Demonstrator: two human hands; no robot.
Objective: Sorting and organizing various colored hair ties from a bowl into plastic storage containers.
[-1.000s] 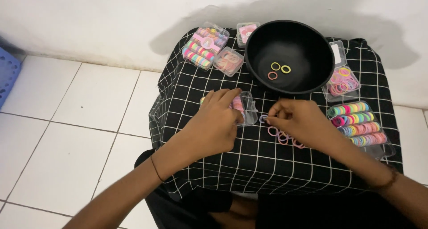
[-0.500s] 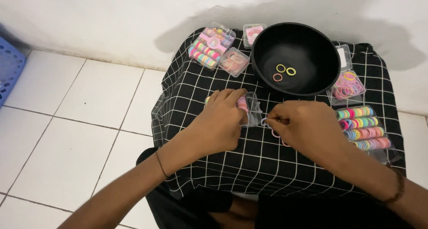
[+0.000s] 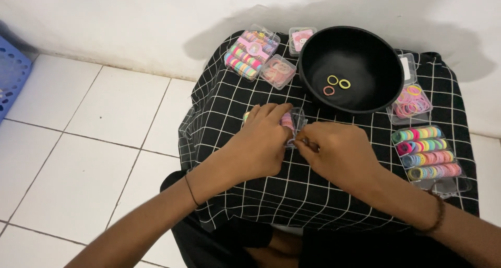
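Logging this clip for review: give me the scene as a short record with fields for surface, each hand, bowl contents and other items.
surface: low table under a black checked cloth
left hand: cupped over a small clear box of pink hair ties
right hand: fingertips at the same box's near edge
bowl: black bowl holding three small hair ties
other items: clear trays of coloured hair ties, right and far left
floor: white tiles
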